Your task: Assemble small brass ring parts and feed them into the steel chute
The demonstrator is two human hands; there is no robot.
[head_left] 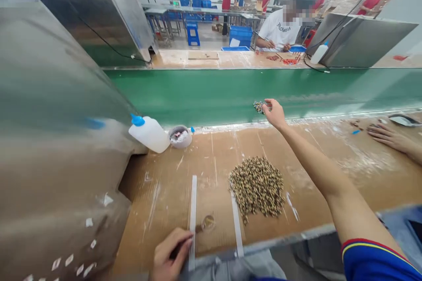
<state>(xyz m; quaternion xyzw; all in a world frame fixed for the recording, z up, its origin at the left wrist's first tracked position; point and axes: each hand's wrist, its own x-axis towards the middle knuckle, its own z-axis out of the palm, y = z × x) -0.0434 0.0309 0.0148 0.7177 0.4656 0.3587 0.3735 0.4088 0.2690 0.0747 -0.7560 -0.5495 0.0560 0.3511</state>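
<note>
My right hand reaches over the green belt beside a small heap of tiny multicoloured pieces. Its fingers are curved, with a gap between thumb and forefinger; nothing held shows there. Down at the front of the bench is my left hand, thumb and forefinger brought together over a white tape strip. What they pinch is too small to make out. Just right of those fingertips lies a small clear round piece with a dark patch beside it. A large pile of small brassy pieces rests on the cardboard bench top between my arms.
A white bottle with a blue cap and a small tub stand at the belt's near edge. Metal panels rise on the left. Another person's hand rests at right. Across the green belt sits a co-worker.
</note>
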